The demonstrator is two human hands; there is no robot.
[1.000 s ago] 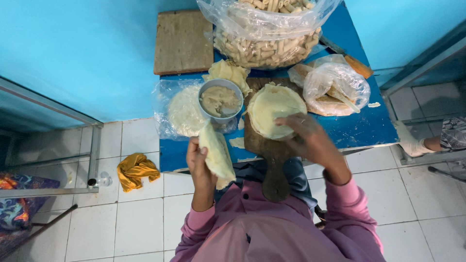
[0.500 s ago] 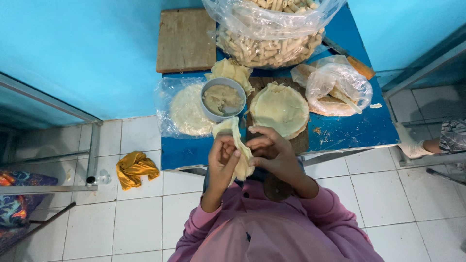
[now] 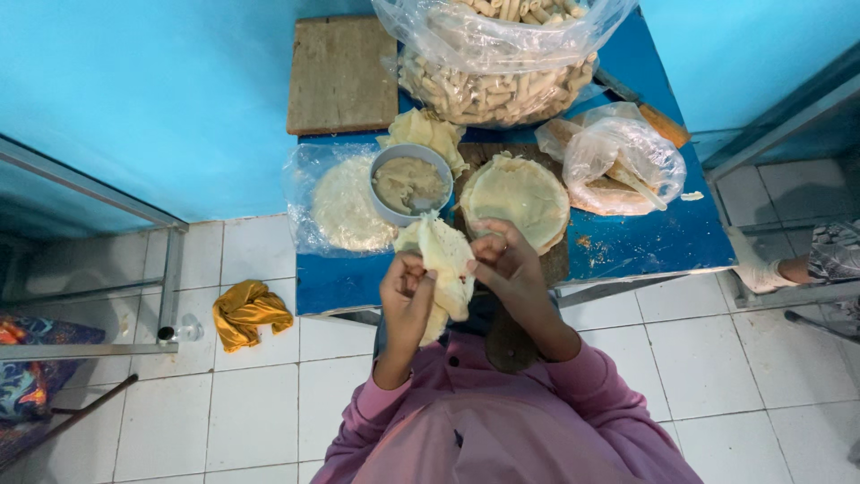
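Pale wrapper [image 3: 445, 264]: thin dough sheet, held above the near bench edge [image 3: 331, 287], between both hands.
Left hand [image 3: 405, 296]: fingers pinched shut on its left edge.
Right hand [image 3: 509, 264]: fingers closed on the right edge.
Handling: looks light, limp, tearable; best held by the edges.
Beyond: grey filling bowl [image 3: 410, 184], wrapper stack [image 3: 515, 197], bagged rolls [image 3: 493, 63] farther.

A yellow cloth [image 3: 251, 313] lies on the white tiled floor [image 3: 251, 412].

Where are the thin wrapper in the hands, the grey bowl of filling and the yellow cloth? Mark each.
thin wrapper [image 3: 445, 262], head view, middle of the sheet.
grey bowl [image 3: 387, 212], head view, left rim.
yellow cloth [image 3: 248, 310], head view, centre of the bundle.
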